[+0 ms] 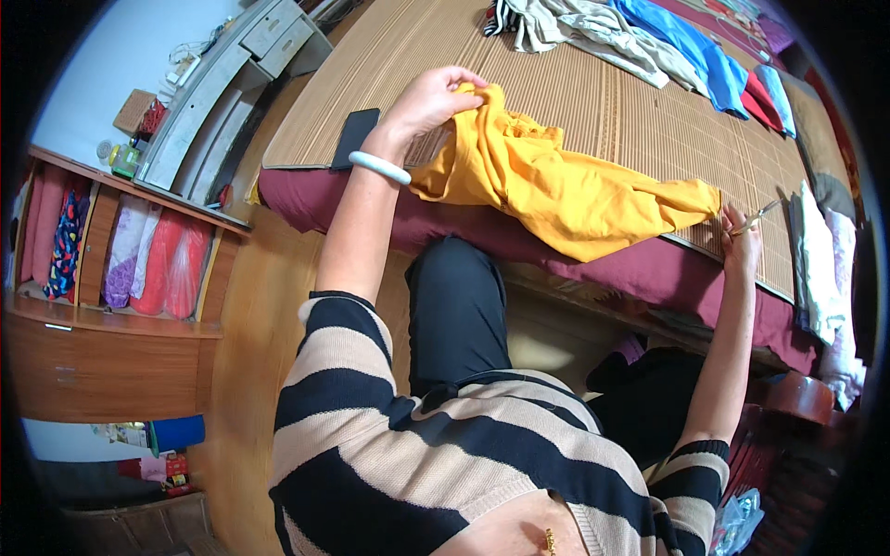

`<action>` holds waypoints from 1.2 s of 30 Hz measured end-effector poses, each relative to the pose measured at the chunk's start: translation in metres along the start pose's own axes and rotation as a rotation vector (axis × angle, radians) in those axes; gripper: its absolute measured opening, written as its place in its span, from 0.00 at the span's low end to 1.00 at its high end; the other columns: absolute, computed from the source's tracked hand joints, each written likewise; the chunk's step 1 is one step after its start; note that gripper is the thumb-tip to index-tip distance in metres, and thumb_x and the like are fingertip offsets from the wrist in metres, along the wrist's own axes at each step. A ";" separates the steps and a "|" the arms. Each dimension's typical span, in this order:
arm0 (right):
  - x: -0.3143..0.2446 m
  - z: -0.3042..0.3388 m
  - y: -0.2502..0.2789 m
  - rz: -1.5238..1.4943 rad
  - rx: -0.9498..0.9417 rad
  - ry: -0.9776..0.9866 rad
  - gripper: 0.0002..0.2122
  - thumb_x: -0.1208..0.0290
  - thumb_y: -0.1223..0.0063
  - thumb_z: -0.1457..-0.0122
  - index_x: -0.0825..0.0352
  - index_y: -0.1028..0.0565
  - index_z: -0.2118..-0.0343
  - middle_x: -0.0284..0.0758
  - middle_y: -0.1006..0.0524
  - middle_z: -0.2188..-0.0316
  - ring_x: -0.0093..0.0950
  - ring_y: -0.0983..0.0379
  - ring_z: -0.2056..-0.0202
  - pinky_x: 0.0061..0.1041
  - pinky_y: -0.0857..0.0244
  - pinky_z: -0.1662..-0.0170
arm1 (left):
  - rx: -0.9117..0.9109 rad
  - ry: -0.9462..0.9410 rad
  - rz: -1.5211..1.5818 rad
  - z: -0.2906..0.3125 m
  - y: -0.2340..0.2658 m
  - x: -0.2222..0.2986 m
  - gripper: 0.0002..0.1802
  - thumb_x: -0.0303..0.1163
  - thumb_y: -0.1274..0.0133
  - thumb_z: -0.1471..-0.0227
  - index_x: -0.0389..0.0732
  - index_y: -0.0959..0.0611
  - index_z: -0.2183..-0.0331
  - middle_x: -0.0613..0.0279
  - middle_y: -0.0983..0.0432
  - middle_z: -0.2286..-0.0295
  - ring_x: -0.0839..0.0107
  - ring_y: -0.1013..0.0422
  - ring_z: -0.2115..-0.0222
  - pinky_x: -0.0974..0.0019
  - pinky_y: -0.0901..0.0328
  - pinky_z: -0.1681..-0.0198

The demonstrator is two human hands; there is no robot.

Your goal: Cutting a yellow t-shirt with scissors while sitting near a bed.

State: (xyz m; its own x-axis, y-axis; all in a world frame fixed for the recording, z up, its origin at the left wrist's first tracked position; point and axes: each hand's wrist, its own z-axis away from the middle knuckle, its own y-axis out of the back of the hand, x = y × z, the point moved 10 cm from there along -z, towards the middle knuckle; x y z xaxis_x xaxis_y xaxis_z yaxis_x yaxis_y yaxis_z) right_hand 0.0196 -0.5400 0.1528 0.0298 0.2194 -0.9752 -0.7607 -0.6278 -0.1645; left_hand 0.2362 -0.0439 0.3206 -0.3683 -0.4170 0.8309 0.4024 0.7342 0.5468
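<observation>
A bright yellow garment (565,199) stretches across my front, over the near edge of the bed. Bunched cloth at its upper left end is pinched in the fingers of my left hand (431,104), whose wrist wears a pale bangle. At the far right, my right hand (742,241) is closed round the handles of a pair of scissors (766,211), with the blades pointing up and to the right. The garment's narrow right end reaches close to my right fingers; whether they touch it I cannot tell.
A woven bamboo mat (371,56) covers the bed, with a dark flat tablet-like thing (355,137) left of the garment. Several clothes, including a blue one (681,46), lie at the far side. White folded cloth (818,269) lies at right; a wooden cabinet (111,361) stands left.
</observation>
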 end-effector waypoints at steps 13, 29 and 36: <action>-0.011 0.011 0.000 0.010 0.032 0.051 0.17 0.69 0.36 0.49 0.65 0.31 0.59 0.29 0.24 0.70 0.16 0.27 0.72 0.13 0.44 0.79 | -0.636 -0.491 0.387 0.000 -0.160 0.211 0.25 0.32 0.47 0.43 0.36 0.29 0.45 0.57 0.29 0.49 0.69 0.33 0.48 0.66 0.39 0.44; -0.015 0.032 -0.034 0.123 -0.193 0.018 0.11 0.67 0.35 0.50 0.63 0.28 0.74 0.28 0.28 0.82 0.13 0.39 0.84 0.12 0.49 0.83 | -0.357 -0.152 -0.212 -0.089 -0.180 -0.008 0.28 0.39 0.41 0.49 0.36 0.25 0.49 0.51 0.26 0.52 0.64 0.31 0.50 0.64 0.39 0.45; -0.011 0.038 -0.046 0.234 -0.228 -0.009 0.13 0.71 0.34 0.53 0.65 0.29 0.69 0.30 0.25 0.76 0.17 0.31 0.78 0.16 0.40 0.76 | -0.498 0.059 -0.400 -0.088 -0.195 -0.018 0.25 0.32 0.38 0.52 0.37 0.23 0.51 0.67 0.24 0.68 0.80 0.29 0.68 0.74 0.34 0.63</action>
State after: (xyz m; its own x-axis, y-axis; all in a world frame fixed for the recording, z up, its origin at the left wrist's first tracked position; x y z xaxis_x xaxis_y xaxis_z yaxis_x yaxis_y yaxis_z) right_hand 0.0300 -0.4853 0.1766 -0.1357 0.0552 -0.9892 -0.5813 -0.8130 0.0344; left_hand 0.2378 -0.2265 0.2084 -0.5294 -0.6468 0.5490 0.5898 0.1845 0.7862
